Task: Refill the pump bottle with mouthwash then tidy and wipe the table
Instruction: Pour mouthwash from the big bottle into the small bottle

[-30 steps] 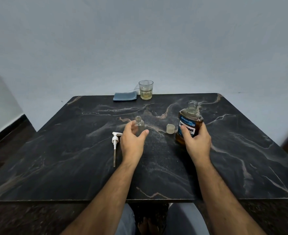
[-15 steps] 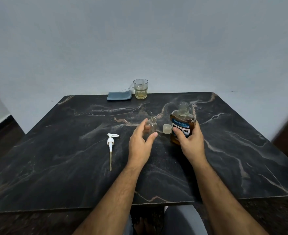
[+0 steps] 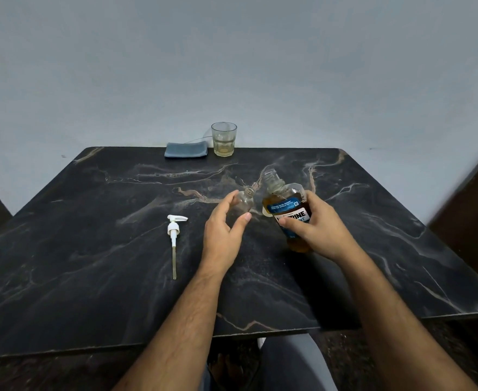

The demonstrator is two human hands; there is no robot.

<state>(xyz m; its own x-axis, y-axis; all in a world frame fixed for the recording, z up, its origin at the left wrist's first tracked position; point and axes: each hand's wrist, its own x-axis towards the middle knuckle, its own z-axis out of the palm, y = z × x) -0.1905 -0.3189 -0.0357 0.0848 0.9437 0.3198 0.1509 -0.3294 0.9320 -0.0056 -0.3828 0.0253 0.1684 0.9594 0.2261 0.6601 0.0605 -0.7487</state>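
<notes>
Nearest us, both forearms reach out over the near edge of the black marble table. Our left hand wraps loosely around the small clear pump bottle, thumb on one side and fingers on the other. The bottle stands on the table, neck open and tipped slightly toward the right; it looks empty. Our right hand grips the Listerine mouthwash bottle around its label, fingers curled on the front. That bottle is uncapped, off the table and tilted left, its mouth just above and right of the pump bottle's neck, close but apart. Amber liquid sits low toward the shoulder; no stream visible yet.

Left of the left-hand grip, well apart, the white pump head lies flat with its dip tube pointing back toward us. A pale cap peeks out just behind the mouthwash bottle, mostly hidden.

Beyond both grips, at the far edge, sit a folded blue-grey cloth and beside it a glass tumbler with a little yellowish liquid.

We judge the step as start of pour: refill not begun. The next move calls for lining up the wide mouth over the narrow neck, tilting slowly, left hand steadying. Spill risk is high with the mismatch in openings.
</notes>
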